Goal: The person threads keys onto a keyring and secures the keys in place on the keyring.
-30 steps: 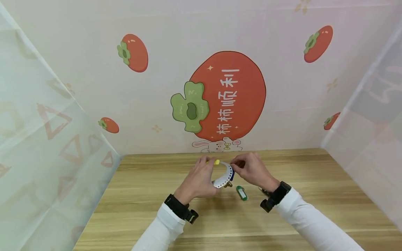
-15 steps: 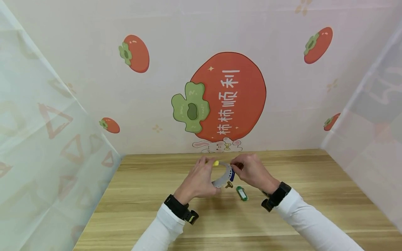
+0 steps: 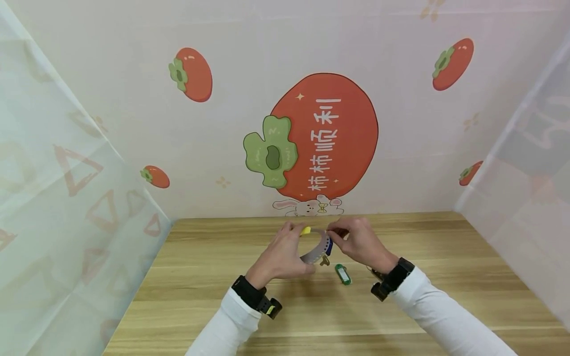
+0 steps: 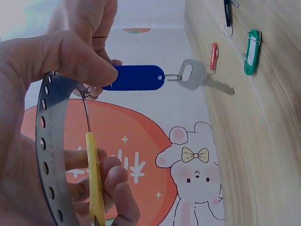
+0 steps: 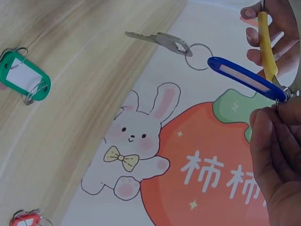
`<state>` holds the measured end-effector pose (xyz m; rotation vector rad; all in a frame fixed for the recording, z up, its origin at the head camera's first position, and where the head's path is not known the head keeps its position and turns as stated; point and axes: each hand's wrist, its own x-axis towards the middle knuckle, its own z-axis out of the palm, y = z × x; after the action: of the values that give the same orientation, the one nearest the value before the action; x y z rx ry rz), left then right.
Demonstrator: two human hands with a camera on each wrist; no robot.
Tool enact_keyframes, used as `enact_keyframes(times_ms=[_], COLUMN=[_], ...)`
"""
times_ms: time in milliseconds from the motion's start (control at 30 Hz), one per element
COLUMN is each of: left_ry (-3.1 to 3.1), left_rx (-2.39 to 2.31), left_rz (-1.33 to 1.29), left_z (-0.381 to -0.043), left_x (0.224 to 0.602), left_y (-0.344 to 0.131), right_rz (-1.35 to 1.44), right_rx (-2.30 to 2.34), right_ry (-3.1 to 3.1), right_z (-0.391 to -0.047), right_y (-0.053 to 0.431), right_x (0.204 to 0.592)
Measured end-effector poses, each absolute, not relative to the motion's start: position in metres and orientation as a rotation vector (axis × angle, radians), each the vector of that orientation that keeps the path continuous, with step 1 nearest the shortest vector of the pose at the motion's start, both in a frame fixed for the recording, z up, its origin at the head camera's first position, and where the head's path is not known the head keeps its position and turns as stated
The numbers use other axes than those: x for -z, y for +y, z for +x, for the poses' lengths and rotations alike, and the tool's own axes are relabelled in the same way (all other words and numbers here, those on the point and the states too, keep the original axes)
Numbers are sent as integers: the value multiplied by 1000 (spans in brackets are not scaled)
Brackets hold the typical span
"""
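My left hand (image 3: pixel 280 254) holds a curved metal strip (image 4: pixel 54 122) with a row of holes along it. A yellow grip (image 4: pixel 92 174) with a thin wire runs across the strip's opening, near the left fingers. At the strip's far side, my right hand (image 3: pixel 360 242) pinches around a small wire ring (image 5: pixel 277 106). A blue key tag (image 5: pixel 244 79) hangs there, and a silver key (image 5: pixel 171 42) dangles from its other end on a split ring. In the left wrist view the left thumb overlaps the tag's end. Whether the ring passes through a hole is hidden by the fingers.
On the wooden table (image 3: pixel 200 296) a green key tag (image 3: pixel 343 274) lies just in front of the hands. The left wrist view also has a red key tag (image 4: pixel 214 56) and a black key tag (image 4: pixel 228 13) there. A printed cloth wall (image 3: pixel 240 59) stands behind.
The metal strip has tilted a little in the left hand, so its face looks narrower and darker. The right hand stays pinched at nearly the same spot.
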<state>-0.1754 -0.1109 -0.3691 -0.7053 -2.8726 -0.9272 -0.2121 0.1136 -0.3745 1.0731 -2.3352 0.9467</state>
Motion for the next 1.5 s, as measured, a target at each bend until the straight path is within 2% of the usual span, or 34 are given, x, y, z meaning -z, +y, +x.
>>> enact_keyframes(times_ms=[767, 1333, 1500], left_ry=[-2886, -2729, -2719], left_rx=[1176, 534, 502], left_rz=[-707, -651, -654], left_z=[-177, -175, -175], left_x=[367, 371, 372], left_y=[-114, -107, -107], right_rz=[1012, 741, 807], right_rx=[-1023, -1199, -1123], right_ry=[-2253, -2454, -2421], right_z=[-210, -205, -206], right_y=[111, 109, 109], right_x=[380, 380, 380])
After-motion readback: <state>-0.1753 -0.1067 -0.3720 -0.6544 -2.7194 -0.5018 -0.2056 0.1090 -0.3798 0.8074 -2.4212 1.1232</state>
